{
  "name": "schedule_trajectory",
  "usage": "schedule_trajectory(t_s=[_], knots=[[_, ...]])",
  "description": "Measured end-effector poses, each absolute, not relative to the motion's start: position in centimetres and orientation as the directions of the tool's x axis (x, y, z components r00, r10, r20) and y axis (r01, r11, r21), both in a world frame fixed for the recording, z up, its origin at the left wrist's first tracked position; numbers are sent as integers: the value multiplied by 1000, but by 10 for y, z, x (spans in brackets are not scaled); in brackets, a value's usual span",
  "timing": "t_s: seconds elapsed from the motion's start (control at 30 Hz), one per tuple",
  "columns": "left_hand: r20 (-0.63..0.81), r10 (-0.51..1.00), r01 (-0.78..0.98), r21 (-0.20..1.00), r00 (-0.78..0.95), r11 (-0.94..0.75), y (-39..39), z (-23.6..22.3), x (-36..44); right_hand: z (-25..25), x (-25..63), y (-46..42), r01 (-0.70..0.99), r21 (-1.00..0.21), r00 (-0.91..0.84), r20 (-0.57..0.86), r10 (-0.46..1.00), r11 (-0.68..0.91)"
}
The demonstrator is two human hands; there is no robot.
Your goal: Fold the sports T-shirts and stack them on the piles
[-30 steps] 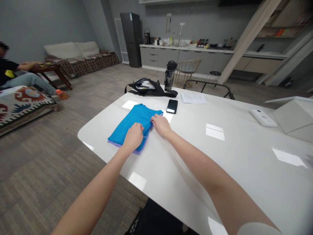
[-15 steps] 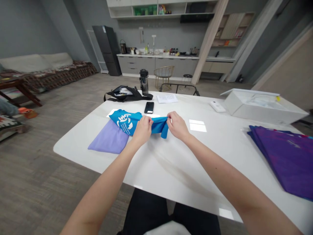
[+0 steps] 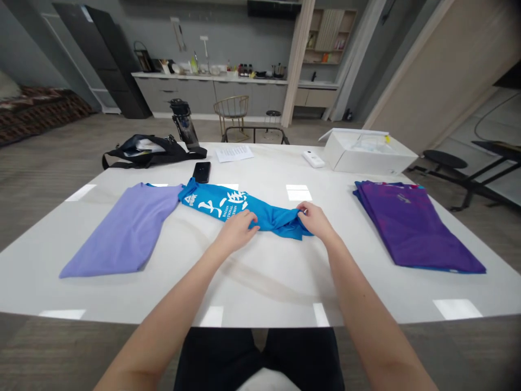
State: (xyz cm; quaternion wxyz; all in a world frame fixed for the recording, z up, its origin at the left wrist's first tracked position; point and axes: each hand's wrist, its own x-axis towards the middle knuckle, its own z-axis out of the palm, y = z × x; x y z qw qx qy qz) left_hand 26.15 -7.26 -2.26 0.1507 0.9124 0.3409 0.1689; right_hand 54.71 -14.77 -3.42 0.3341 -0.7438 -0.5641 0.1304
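A blue T-shirt point(image 3: 232, 206) with white print lies on the white table point(image 3: 268, 288), folded into a long strip. My left hand point(image 3: 238, 231) grips its near edge at the middle. My right hand point(image 3: 316, 221) holds the bunched right end. To the left lies a lavender shirt point(image 3: 126, 228), its right edge close to the blue shirt's left end. A folded purple shirt point(image 3: 411, 228) lies to the right, apart from both hands.
At the table's far side are a phone point(image 3: 202, 172), black bag point(image 3: 150, 152), bottle point(image 3: 184, 124), paper sheet point(image 3: 235, 153), white device point(image 3: 313, 158) and white box point(image 3: 366, 152). A stool point(image 3: 443, 160) stands beyond the right edge.
The blue shirt has come off the lavender shirt and lies stretched further right. My hands are further apart. The view has turned, bringing the whole purple shirt and both table sides into sight.
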Motion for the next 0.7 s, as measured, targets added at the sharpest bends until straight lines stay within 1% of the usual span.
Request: schedule_trajectory(t_s=[0.07, 0.13, 0.2, 0.3, 0.37, 0.43, 0.5, 0.53, 0.57, 0.63, 0.67, 0.7], knots=[[177, 686, 619, 318, 706, -718, -65, -31, 249, -38, 544, -149, 757, -649, 308, 254, 917, -74], [160, 703, 653, 274, 693, -706, -61, -41, 241, -39, 538, -154, 761, -648, 276, 305, 911, -13], [156, 725, 684, 245, 671, -687, -60, -51, 240, -38, 532, -160, 792, -610, 213, 307, 927, 20], [158, 763, 728, 230, 627, -646, -59, -60, 244, -36, 528, -164, 856, -516, 95, 205, 974, 25], [176, 776, 723, 284, 606, -630, -61, -61, 248, -36, 532, -165, 874, -486, 50, 105, 993, 7], [212, 755, 644, 412, 620, -645, -67, -56, 254, -33, 542, -168, 878, -475, 108, 74, 991, -60], [246, 697, 486, 563, 673, -668, -80, -49, 262, -30, 556, -173, 874, -447, 276, 131, 952, -192], [256, 649, 399, 614, 716, -681, -88, -44, 266, -29, 563, -176, 861, -427, 383, 185, 905, -277], [262, 592, 323, 638, 762, -699, -96, -40, 270, -27, 570, -180, 839, -410, 478, 242, 845, -357], [262, 498, 249, 624, 827, -741, -108, -33, 274, -25, 578, -185, 798, -403, 586, 344, 733, -449], [259, 478, 252, 595, 839, -763, -110, -30, 274, -24, 578, -186, 792, -416, 599, 386, 702, -447], [257, 487, 284, 557, 835, -781, -109, -29, 271, -24, 576, -186, 800, -437, 585, 419, 694, -411]])
